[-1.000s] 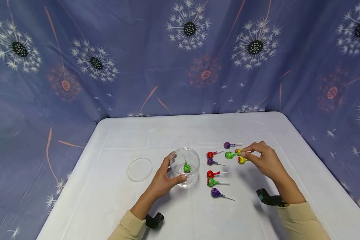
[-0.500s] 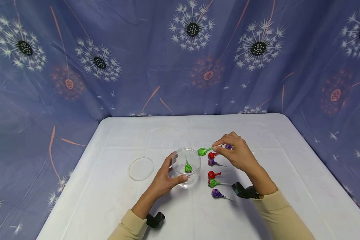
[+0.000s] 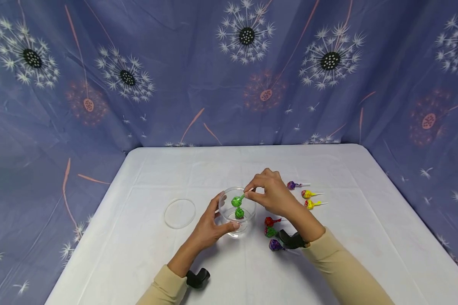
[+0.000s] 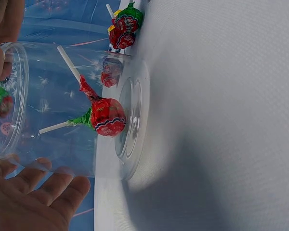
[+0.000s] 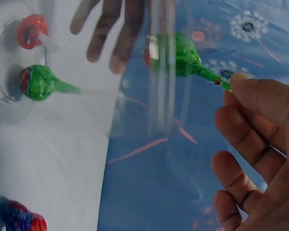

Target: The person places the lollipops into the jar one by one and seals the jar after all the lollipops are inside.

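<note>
My left hand (image 3: 210, 228) grips a clear plastic jar (image 4: 43, 149) around its side, thumb toward me and fingers behind. The jar stands upright on the table. Inside, at its bottom, lie a red lollipop (image 4: 108, 118) and a green lollipop (image 5: 38, 83). My right hand (image 3: 276, 192) pinches another green lollipop (image 5: 180, 55) by its stick end between thumb and forefinger. This lollipop's head hangs down at the jar's mouth, tilted, above the two inside. In the head view the red one in the jar cannot be made out.
A clear round lid (image 3: 180, 213) lies left of the jar. Right of it, on the white table (image 3: 129, 254), lie a red lollipop (image 3: 271, 221), a green lollipop (image 3: 269, 231) and purple lollipops (image 3: 275, 245), partly under my right arm. Yellow lollipops (image 3: 308, 194) lie farther right.
My right hand has lifted the green lollipop from beside the yellow ones and carried it left to the jar's mouth. My left hand stays on the jar.
</note>
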`<state>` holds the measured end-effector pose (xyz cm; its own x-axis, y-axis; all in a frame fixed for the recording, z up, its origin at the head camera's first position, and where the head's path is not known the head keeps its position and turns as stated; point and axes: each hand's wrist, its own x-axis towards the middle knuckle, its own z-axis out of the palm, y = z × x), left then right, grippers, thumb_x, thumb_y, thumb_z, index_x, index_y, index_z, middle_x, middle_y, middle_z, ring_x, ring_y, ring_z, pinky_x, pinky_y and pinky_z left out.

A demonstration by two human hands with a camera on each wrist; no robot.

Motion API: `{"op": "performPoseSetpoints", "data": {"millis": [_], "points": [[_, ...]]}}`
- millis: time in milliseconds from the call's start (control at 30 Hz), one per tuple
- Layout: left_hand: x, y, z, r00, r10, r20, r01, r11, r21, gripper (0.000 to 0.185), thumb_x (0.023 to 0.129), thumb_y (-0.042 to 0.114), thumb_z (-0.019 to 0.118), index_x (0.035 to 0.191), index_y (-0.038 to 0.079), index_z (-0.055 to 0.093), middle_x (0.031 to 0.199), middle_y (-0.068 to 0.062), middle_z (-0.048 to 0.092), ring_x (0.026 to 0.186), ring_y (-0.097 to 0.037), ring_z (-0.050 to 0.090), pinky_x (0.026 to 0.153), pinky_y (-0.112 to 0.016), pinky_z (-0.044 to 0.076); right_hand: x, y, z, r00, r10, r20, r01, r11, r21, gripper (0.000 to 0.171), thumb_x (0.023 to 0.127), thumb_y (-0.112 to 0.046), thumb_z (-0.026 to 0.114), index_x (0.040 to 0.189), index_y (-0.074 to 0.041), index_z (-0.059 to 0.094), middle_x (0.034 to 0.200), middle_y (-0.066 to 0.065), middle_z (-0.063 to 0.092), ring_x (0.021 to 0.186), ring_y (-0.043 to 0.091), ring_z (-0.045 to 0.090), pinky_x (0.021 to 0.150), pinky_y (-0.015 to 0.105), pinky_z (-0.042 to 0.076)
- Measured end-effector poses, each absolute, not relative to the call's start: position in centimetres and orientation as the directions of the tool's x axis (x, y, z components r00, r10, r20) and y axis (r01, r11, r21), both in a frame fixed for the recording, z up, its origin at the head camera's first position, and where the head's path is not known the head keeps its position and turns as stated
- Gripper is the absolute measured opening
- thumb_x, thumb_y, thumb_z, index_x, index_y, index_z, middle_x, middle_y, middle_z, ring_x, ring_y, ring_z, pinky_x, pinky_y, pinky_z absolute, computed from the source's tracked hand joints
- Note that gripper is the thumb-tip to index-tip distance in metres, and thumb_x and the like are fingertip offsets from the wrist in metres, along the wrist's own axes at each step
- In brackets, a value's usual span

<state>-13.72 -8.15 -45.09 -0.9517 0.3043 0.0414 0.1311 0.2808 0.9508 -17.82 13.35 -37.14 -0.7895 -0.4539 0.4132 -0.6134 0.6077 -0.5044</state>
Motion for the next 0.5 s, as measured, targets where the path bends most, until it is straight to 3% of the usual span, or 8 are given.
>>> {"op": "performPoseSetpoints", "data": {"millis": [233,500], "points": [[-12.5,-8.2,-42.3,-0.944,0.327,0.038,0.134,0.275,0.952,0.090,0.079,0.015,0.076,0.149,0.007,0.020,0.150,-0.018,0.033,0.137,-0.035,0.036,0.111,-0.051,0.032,-18.3,11.1,-37.8,-0.767,-0.522,0.372,-0.634,0.704,-0.320,0.003,0.079,-0.024,0.076,0.080,-0.021,0.074,0.073,-0.011,0.064,0.077,0.010,0.043,0.083,0.038,0.033],[-12.4,-8.3,-42.0,-0.941,0.336,0.051,0.145,0.261,0.954,0.089,0.081,0.016,0.075,0.150,0.008,0.019,0.149,-0.020,0.034,0.137,-0.035,0.035,0.112,-0.052,0.031,-18.6,9.3,-37.9,-0.751,-0.587,0.303,-0.652,0.734,-0.192,0.004,0.078,-0.025,0.075,0.075,-0.024,0.072,0.072,-0.014,0.063,0.078,0.010,0.042,0.084,0.040,0.034]]}}
